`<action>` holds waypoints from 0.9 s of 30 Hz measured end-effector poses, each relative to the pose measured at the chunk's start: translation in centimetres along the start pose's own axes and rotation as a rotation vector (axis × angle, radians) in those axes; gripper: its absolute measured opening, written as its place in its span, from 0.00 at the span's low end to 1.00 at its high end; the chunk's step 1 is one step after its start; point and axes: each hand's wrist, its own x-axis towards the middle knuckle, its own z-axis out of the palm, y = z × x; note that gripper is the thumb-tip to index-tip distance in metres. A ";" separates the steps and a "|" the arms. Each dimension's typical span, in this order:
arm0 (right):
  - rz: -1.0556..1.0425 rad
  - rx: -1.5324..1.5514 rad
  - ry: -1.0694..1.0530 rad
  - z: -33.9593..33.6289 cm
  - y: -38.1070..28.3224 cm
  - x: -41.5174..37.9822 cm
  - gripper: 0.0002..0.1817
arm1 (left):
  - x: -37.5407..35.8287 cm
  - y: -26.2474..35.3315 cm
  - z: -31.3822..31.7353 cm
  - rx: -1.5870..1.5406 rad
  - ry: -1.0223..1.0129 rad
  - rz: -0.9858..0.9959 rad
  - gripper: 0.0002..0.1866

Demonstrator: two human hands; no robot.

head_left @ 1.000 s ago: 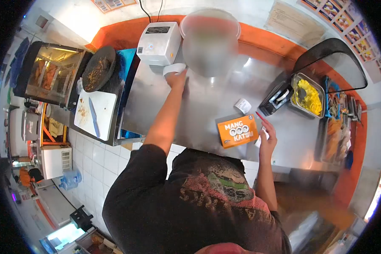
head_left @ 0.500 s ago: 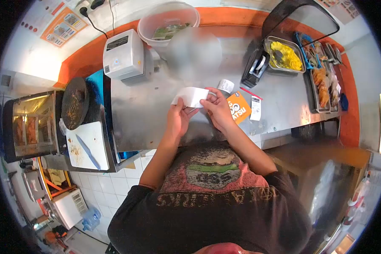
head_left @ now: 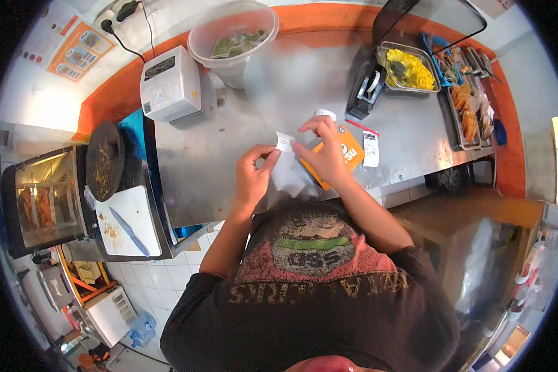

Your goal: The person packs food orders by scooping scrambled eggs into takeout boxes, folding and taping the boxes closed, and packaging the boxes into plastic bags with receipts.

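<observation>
Between the thumb and fingers of my left hand (head_left: 254,172) is a small white paper slip (head_left: 284,142) with printed lines, held above the steel counter. My right hand (head_left: 327,154) is just right of the slip, its thumb tip close to the slip's edge and its fingers apart; whether the thumb touches cannot be made out. Under the right hand lies an orange card (head_left: 350,150) with white lettering, partly covered. A white paper piece (head_left: 324,115) shows behind the right fingers. Beside the card lie a printed receipt (head_left: 371,150) and a thin red stick (head_left: 362,128).
A white label printer (head_left: 170,87) and a clear bucket (head_left: 232,46) of greens stand at the back left. A black tape dispenser (head_left: 367,92) sits by a tray of yellow food (head_left: 409,68). At left, a knife (head_left: 130,230) rests on a white cutting board (head_left: 121,211).
Both hands held a wider white paper; now only the left grips a small slip. The right hand has opened and shifted right over the orange card. The view has turned slightly.
</observation>
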 end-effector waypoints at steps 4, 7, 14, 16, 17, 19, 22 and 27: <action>0.075 0.262 -0.141 0.8 -1.2 -1.5 0.14 | -1.0 -1.0 1.4 -0.239 0.094 -0.084 0.05; 0.174 0.260 -0.110 0.8 -0.9 -2.1 0.12 | -1.0 -1.0 1.5 -0.340 0.061 -0.118 0.06; 0.071 0.210 0.005 1.2 -0.8 -2.8 0.08 | -1.3 1.6 1.9 0.048 0.046 0.118 0.08; 0.095 0.215 0.004 1.2 -0.6 -2.9 0.07 | -1.3 2.2 2.0 0.072 0.049 0.123 0.08; 0.116 0.219 0.002 1.1 -0.5 -2.9 0.07 | -1.2 2.4 2.1 0.094 0.054 0.131 0.08; 0.189 0.230 0.046 1.0 -0.1 -3.2 0.07 | -1.3 1.9 2.0 0.091 0.049 0.111 0.07; 0.394 0.330 0.198 0.9 2.2 -3.7 0.08 | -0.8 -1.5 0.9 0.083 0.103 -0.033 0.07; 0.748 0.557 0.498 -2.6 5.3 -4.5 0.11 | 1.4 -11.9 -1.3 0.135 0.397 -0.253 0.12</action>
